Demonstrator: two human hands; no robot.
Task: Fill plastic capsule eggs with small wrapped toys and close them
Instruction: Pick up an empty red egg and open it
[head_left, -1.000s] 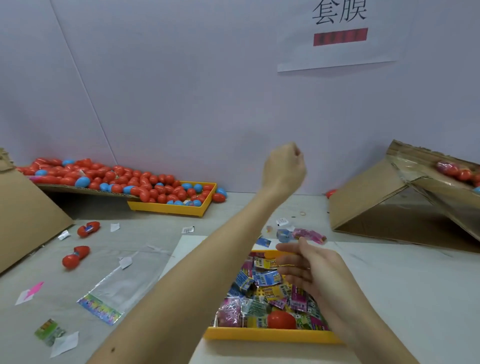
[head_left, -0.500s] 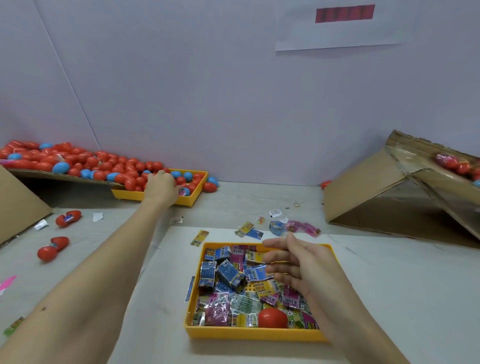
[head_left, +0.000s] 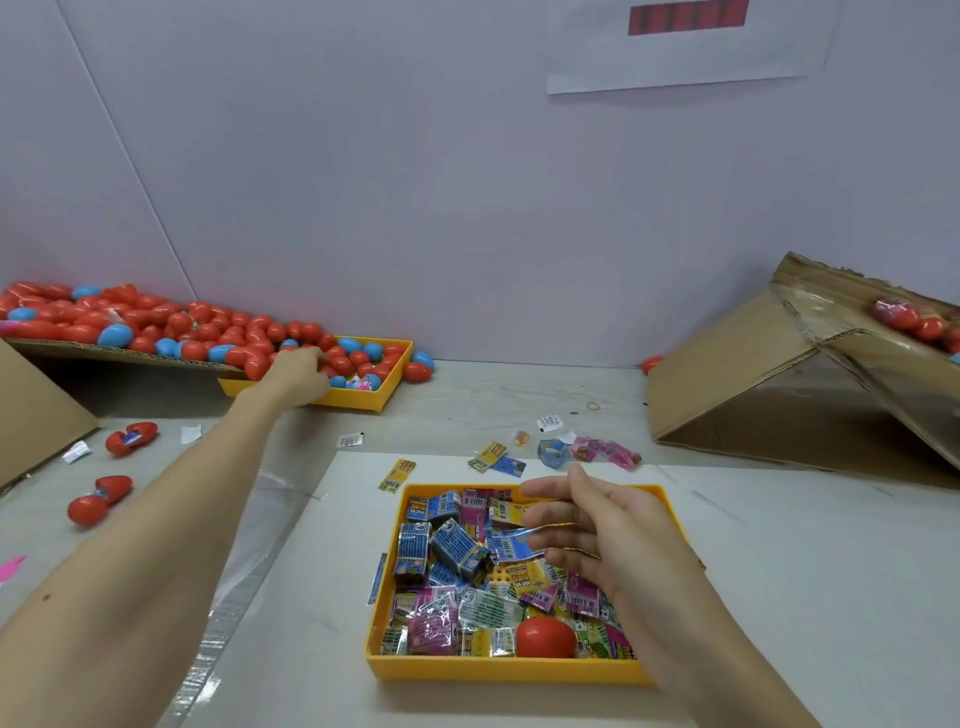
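Observation:
Small wrapped toys (head_left: 457, 551) in blue, pink and yellow packets fill a yellow tray (head_left: 498, 670) in front of me, with one closed red egg (head_left: 545, 638) lying at its near edge. My right hand (head_left: 592, 525) hovers over this tray, fingers loosely spread and holding nothing. My left hand (head_left: 298, 374) reaches far left into a second yellow tray (head_left: 384, 400) of red and blue capsule eggs (head_left: 358, 358). Its fingers rest among the eggs and are hidden behind the hand, so any grip is unclear.
A large pile of eggs (head_left: 156, 327) lies on a cardboard ramp at the back left. Two opened red eggs (head_left: 130, 439) (head_left: 98, 501) lie on the table at left. Loose packets (head_left: 602, 454) are scattered behind the toy tray. A cardboard chute (head_left: 753, 395) stands at right.
My left hand has gone from a raised fist in the middle down to the far egg tray at left. My right hand has stayed over the toy tray.

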